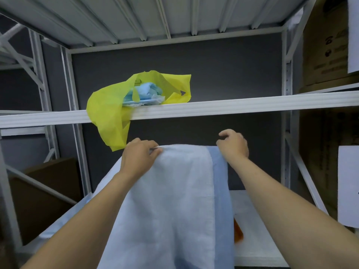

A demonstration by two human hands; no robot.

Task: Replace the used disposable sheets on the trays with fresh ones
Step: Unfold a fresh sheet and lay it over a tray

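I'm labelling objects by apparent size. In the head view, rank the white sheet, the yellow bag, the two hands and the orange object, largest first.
1. white sheet, nearest the camera
2. yellow bag
3. left hand and right hand, alike
4. orange object, partly hidden by the sheet

We face a white metal shelving rack (287,74); its shelf beam (233,105) crosses the middle of the frame, and the ribbed underside of the upper shelf (155,14) fills the top. Behind the rack we see a dark grey wall (194,65). Cardboard boxes (324,45) stand at the upper right, a brown box (44,191) sits at the lower left, and a white lower shelf (256,239) shows at the lower right.
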